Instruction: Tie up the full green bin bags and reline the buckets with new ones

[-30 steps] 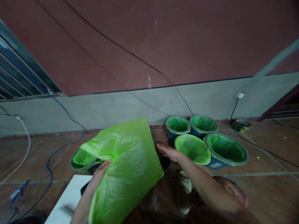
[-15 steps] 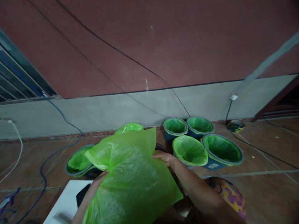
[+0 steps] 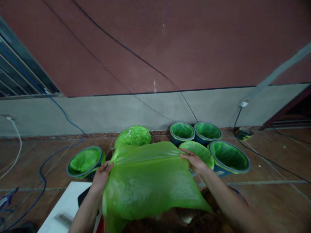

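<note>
A thin green plastic bag [image 3: 153,181] is stretched wide between my two hands, its upper edge drawn nearly straight. My left hand [image 3: 103,173] grips the bag's left side with the fingers closed. At the right upper corner, my right hand [image 3: 193,159] pinches the plastic. Behind the bag, a heap of crumpled green bags [image 3: 133,135] lies on the floor by the wall. Just beyond my right hand stands a bucket lined in green [image 3: 202,152], partly covered by that hand and the bag.
More lined buckets [image 3: 229,157] stand to the right, and another lined bucket [image 3: 85,161] to the left. A white surface [image 3: 65,207] is beside my left forearm. A blue cable [image 3: 42,171] crosses the tiled floor; a small can [image 3: 243,133] stands near the wall.
My hands have moved apart, pulling the bunched bag out wide and flatter. My right hand has shifted right, and the heap of bags behind shows more.
</note>
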A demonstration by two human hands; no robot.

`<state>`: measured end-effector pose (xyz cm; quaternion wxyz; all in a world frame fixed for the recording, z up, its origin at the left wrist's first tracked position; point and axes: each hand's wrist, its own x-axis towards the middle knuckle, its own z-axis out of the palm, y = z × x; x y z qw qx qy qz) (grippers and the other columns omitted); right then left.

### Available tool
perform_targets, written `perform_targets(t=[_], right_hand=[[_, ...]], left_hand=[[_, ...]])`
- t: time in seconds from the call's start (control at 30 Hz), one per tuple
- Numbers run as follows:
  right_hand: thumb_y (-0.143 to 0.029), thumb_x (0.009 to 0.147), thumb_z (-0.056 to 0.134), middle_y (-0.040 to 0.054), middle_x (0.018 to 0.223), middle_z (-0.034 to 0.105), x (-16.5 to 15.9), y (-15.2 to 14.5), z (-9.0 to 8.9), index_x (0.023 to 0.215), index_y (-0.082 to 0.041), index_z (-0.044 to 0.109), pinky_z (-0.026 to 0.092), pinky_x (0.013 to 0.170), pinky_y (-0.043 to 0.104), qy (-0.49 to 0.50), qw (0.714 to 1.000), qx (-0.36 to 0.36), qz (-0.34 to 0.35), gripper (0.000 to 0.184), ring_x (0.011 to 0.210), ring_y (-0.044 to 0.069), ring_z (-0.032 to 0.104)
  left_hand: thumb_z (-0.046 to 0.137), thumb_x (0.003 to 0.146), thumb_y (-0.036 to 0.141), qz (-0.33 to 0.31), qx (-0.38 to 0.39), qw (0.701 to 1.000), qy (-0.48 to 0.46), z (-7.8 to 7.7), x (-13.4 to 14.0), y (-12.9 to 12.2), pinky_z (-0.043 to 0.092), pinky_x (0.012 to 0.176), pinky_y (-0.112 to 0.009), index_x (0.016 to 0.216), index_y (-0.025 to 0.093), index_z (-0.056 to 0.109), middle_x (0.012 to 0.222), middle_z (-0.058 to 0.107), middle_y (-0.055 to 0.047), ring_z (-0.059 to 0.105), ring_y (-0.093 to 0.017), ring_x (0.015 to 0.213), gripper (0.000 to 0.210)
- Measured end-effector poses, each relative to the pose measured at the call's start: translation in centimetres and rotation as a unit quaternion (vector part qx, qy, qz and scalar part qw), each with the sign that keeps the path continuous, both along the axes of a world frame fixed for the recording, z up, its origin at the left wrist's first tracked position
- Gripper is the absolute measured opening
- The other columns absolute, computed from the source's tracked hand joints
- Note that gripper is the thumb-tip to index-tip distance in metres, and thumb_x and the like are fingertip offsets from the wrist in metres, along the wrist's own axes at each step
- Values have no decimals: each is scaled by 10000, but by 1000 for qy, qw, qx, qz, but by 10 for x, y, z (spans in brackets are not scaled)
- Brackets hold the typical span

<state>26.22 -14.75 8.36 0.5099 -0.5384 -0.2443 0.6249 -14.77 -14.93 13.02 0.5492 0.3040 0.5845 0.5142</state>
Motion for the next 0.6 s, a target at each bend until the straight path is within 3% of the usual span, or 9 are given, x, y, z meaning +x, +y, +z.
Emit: perform_targets(t=[0.13, 0.23, 0.33, 0.43, 0.6], right_hand=[[-243, 675, 750, -17, 804, 746, 25, -3, 26, 1243, -296, 559, 546, 652, 288, -11, 999, 43, -30, 602, 694, 179, 698], [-279, 677, 756, 15, 940, 749, 39, -7, 48, 1221, -275, 600, 533, 778, 298, -12, 995, 100, -3, 566, 822, 179, 699], [-357, 672, 777, 51, 1025, 731, 48, -14, 69, 1193, -245, 639, 507, 863, 322, -66, 987, 141, 44, 550, 919, 194, 674], [-385, 624, 812, 47, 994, 725, 51, -20, 83, 1204, -244, 646, 510, 834, 325, -156, 972, 150, 93, 619, 884, 194, 654], [-389, 588, 822, 19, 879, 715, 53, -21, 87, 1082, -219, 709, 503, 711, 293, -260, 945, 157, 120, 534, 752, 169, 624]], left_hand=[[793, 657, 255, 17, 27, 999, -5, 11, 19, 17, 543, 633, -245, 1216, 202, 597, 869, 750, -32, 704, -169, 694, 595], [736, 720, 200, 7, 47, 998, -39, 20, 31, 26, 555, 693, -256, 1364, 277, 503, 990, 747, -37, 713, -166, 774, 689], [709, 725, 179, -21, 65, 995, -75, 28, 38, 32, 557, 723, -257, 1359, 257, 533, 1049, 742, -60, 715, -176, 819, 662], [700, 701, 167, -33, 62, 993, -93, 33, 42, 38, 555, 748, -256, 1308, 175, 591, 1049, 744, -96, 717, -192, 842, 617], [644, 699, 129, 11, 77, 993, -93, 38, 46, 44, 553, 727, -242, 1344, 143, 554, 1063, 740, -106, 719, -189, 840, 651]])
